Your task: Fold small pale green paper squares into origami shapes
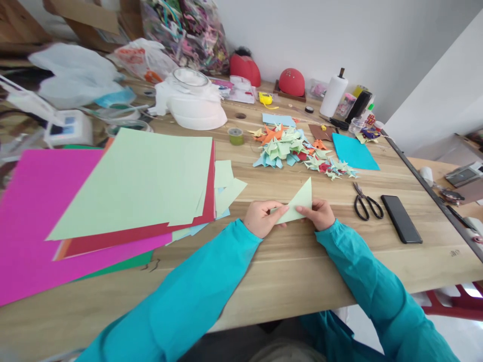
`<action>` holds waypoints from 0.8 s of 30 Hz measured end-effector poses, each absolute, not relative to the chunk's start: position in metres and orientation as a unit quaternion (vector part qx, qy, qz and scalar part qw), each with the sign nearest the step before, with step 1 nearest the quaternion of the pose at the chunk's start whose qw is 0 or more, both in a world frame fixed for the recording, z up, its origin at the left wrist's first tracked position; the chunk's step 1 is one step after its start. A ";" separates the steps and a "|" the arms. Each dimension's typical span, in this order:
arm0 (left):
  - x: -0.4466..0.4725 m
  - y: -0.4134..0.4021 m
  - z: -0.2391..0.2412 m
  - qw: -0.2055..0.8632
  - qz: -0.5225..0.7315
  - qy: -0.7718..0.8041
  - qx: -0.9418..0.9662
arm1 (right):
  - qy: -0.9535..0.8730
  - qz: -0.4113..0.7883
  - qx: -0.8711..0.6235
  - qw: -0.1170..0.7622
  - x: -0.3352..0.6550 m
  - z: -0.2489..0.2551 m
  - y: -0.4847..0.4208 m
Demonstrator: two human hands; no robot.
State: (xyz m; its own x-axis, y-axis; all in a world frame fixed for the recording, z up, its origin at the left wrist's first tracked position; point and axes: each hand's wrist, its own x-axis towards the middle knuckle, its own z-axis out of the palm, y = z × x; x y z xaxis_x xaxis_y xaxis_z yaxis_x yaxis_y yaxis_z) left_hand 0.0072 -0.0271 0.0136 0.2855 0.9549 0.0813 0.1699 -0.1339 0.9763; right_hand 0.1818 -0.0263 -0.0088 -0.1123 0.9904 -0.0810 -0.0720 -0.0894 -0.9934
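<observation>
Head view; clock directions run from the folded sheet point(300, 198) as centre.

Materials: smooth magenta paper point(30, 216) lies flat at 9 o'clock, partly under a fanned stack of pale green sheets point(143, 186), red paper showing below their edges. Crinkled clear bag point(188, 35) of many-coloured bits bulges at 11 o'clock. Heap of spiky paper pieces point(281, 148), green, blue, orange and red, sits at 12 o'clock; flat turquoise sheet point(354, 152), four-sided, at 2 o'clock. Flat black phone point(401, 219) and black-handled scissors point(362, 196) rest near 3 o'clock. Folded sheet is matt pale green, crisp-edged, with a sharp point towards 1 o'clock, held between both hands. Left hand point(262, 216) pinches its left end, thumb on top; right hand point(320, 213) pinches the right edge, thumb pressed to the face.

Surface and room: light wood-grain table point(260, 281), plain white wall point(302, 40) at 12 o'clock, red seat point(449, 304) at 4 o'clock.

Obscured: bag and magenta paper are cut off by the frame; fingers behind the folded sheet are mostly hidden, its inner layers unreadable.
</observation>
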 end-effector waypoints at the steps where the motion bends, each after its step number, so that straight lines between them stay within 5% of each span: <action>1: 0.007 -0.027 0.013 0.490 0.399 0.440 0.638 | -0.484 0.561 -0.478 0.471 0.181 -0.008 -0.027; 24: 0.017 -0.026 0.008 0.595 0.391 0.454 0.536 | -0.514 0.532 -0.488 0.463 0.174 0.002 -0.033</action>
State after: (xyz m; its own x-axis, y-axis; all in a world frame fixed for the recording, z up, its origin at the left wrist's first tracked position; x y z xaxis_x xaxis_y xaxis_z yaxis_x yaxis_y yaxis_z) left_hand 0.0171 -0.0260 0.0078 0.2825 0.9516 -0.1208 0.0221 0.1194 0.9926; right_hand 0.1737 -0.0325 0.0025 -0.0940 0.9946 -0.0441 0.0087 -0.0434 -0.9990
